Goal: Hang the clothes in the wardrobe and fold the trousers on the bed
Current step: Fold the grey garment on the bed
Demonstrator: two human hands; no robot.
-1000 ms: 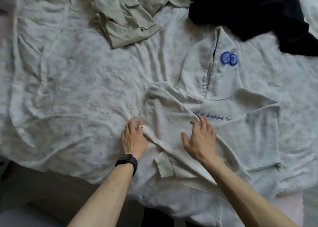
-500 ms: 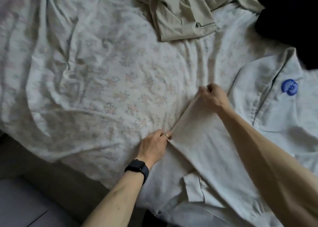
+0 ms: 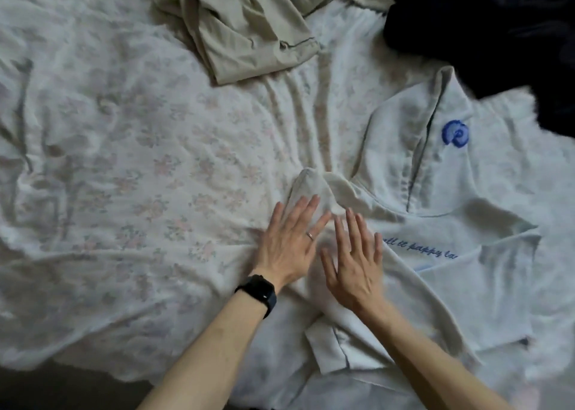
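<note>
Nearest, two bare forearms reach in over the edge of the bed (image 3: 130, 192), which is covered by a rumpled pale sheet with a faint flower print. A black watch (image 3: 258, 291) sits on the left wrist. The left hand (image 3: 289, 245) lies flat, its grip spread, with the fingers straight and slightly fanned. It presses on the folded-in edge of a white top (image 3: 451, 285), and a thin ring (image 3: 310, 235) shows on one finger. The right hand (image 3: 354, 263) lies just beside it, likewise spread and flat on the cloth, pinching nothing, and a little blurred.

The white top lies on the right side of the bed, with one sleeve folded across under the hands. Blue handwriting (image 3: 417, 248) runs across its chest just past the right hand. Farther on, its hood (image 3: 404, 123) lies flat, pointing away, and bears a round blue emblem (image 3: 455, 133).

Beyond, at the far middle, a crumpled beige garment (image 3: 249, 30) lies on the sheet; whether it is trousers I cannot tell. A dark garment (image 3: 485, 27) is heaped at the far right, just beside the tip of the hood.
</note>
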